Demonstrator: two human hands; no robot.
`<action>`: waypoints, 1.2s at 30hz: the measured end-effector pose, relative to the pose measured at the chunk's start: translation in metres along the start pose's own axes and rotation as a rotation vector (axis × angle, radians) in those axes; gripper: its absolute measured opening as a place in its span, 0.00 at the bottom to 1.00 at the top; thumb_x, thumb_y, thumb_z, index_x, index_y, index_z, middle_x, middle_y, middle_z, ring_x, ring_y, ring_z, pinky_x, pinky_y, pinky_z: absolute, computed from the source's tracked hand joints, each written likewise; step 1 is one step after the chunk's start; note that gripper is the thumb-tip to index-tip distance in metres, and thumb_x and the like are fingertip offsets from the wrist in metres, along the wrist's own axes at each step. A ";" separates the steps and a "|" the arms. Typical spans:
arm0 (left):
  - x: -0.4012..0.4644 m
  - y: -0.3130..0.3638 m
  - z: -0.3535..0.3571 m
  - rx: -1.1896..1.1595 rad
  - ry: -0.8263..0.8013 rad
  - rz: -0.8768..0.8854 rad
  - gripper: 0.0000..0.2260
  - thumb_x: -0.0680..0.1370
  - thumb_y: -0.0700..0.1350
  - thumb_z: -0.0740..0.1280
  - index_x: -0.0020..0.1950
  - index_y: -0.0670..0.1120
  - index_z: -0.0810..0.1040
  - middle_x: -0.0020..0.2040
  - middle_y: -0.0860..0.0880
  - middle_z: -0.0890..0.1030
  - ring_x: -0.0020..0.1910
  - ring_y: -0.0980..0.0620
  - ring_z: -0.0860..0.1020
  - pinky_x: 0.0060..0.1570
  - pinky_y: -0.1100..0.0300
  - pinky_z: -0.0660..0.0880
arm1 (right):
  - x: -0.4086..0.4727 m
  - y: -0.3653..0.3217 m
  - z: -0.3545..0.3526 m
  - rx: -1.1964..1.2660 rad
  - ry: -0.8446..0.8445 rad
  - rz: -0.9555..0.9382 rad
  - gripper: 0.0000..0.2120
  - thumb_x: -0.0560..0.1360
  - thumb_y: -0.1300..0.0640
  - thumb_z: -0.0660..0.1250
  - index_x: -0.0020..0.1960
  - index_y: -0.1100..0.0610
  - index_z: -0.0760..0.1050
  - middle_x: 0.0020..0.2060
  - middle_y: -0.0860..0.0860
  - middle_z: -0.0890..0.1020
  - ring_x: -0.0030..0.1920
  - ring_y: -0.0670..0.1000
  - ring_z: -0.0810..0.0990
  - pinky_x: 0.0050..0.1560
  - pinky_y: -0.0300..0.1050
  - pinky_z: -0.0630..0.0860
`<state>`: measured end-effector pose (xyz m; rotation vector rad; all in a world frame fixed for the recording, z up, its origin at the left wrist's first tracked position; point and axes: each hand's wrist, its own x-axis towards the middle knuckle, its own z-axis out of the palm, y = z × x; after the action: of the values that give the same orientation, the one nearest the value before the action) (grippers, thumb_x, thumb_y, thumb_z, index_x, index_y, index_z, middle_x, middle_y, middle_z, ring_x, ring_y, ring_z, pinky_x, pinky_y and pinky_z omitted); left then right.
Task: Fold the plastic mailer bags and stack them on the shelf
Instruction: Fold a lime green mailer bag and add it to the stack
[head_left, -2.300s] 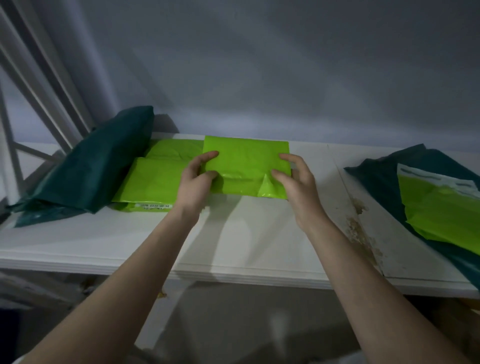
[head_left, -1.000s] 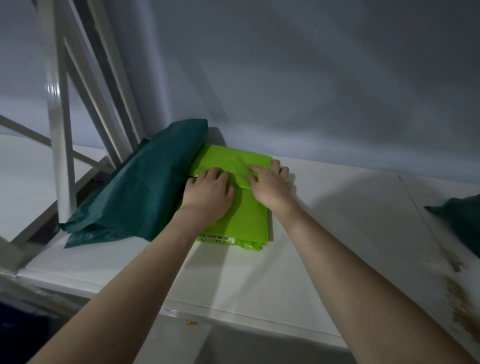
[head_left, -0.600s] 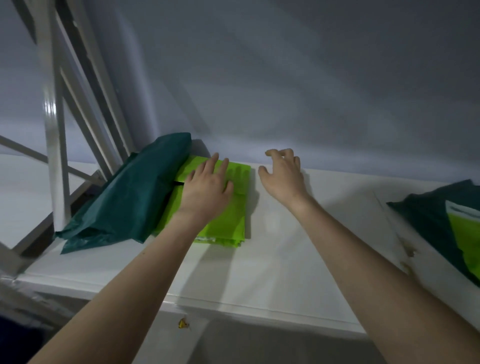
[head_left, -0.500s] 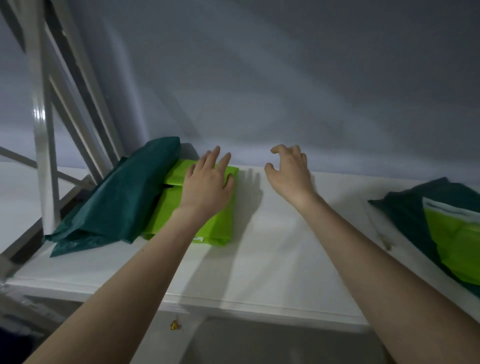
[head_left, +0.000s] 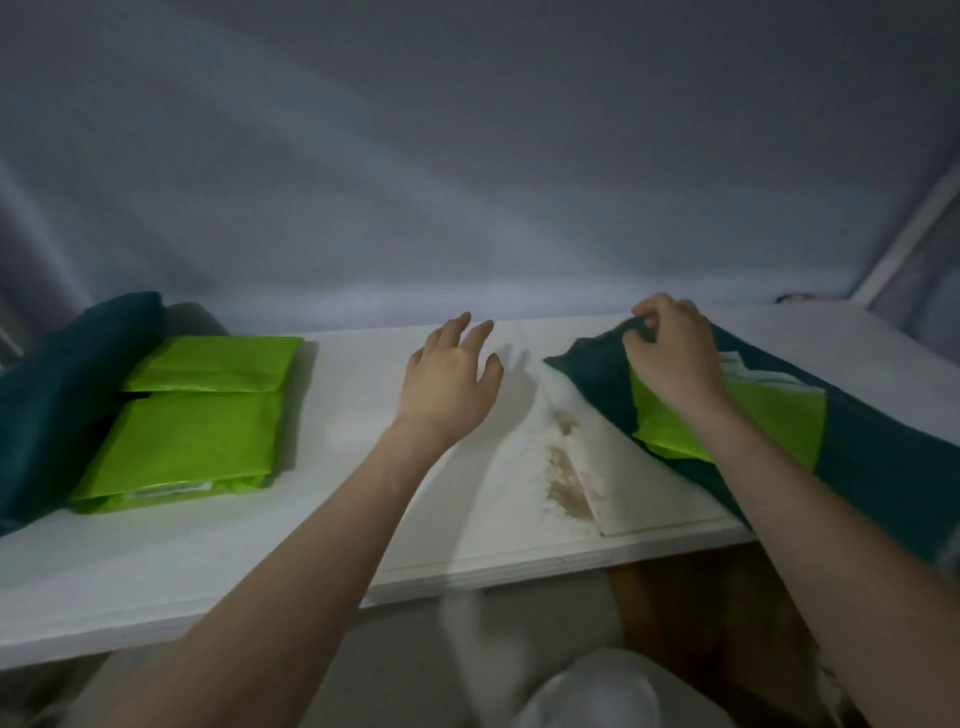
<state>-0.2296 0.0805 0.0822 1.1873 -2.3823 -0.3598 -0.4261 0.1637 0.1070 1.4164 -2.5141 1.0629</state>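
A stack of folded lime-green mailer bags (head_left: 192, 436) lies on the white shelf (head_left: 363, 530) at the left, beside a folded dark green bag pile (head_left: 57, 395). At the right, unfolded bags lie in a heap: a lime-green mailer (head_left: 769, 421) on top of a dark green mailer (head_left: 883, 457). My right hand (head_left: 672, 358) is over that heap, its fingers pinching the dark green mailer's far corner. My left hand (head_left: 449, 384) hovers over the bare middle of the shelf, fingers spread, holding nothing.
A brown stain (head_left: 563, 478) marks the shelf between my hands. A grey wall (head_left: 467, 156) closes the back. A white frame strut (head_left: 904, 239) rises at the far right. Below the shelf edge are a brown surface (head_left: 701, 613) and a pale rounded object (head_left: 602, 696).
My left hand has lifted off the folded green stack and moved right. My right hand has reached to the heap at the right and taken hold of the dark green mailer's corner. The view has swung right.
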 end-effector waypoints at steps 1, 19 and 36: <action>-0.001 0.011 0.011 -0.008 -0.027 0.013 0.22 0.81 0.50 0.55 0.75 0.49 0.60 0.76 0.47 0.58 0.75 0.47 0.57 0.70 0.50 0.57 | -0.003 0.018 -0.008 -0.012 0.002 0.043 0.13 0.75 0.60 0.62 0.60 0.60 0.72 0.56 0.59 0.74 0.58 0.60 0.73 0.56 0.51 0.72; 0.002 0.120 0.144 -0.196 -0.425 0.080 0.24 0.81 0.54 0.53 0.76 0.48 0.57 0.73 0.43 0.64 0.71 0.42 0.63 0.68 0.47 0.62 | -0.049 0.172 -0.049 0.118 -0.042 0.536 0.30 0.76 0.48 0.64 0.70 0.60 0.57 0.61 0.56 0.70 0.58 0.55 0.71 0.53 0.45 0.69; 0.021 0.133 0.101 -1.287 -0.312 -0.420 0.28 0.74 0.55 0.69 0.67 0.40 0.68 0.60 0.44 0.78 0.57 0.49 0.78 0.54 0.57 0.77 | -0.039 0.128 -0.064 0.168 0.241 0.165 0.27 0.70 0.71 0.59 0.67 0.56 0.63 0.52 0.57 0.76 0.54 0.57 0.75 0.55 0.56 0.73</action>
<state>-0.3824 0.1459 0.0568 0.9261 -1.4374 -1.9262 -0.5196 0.2735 0.0724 1.0512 -2.4478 1.4097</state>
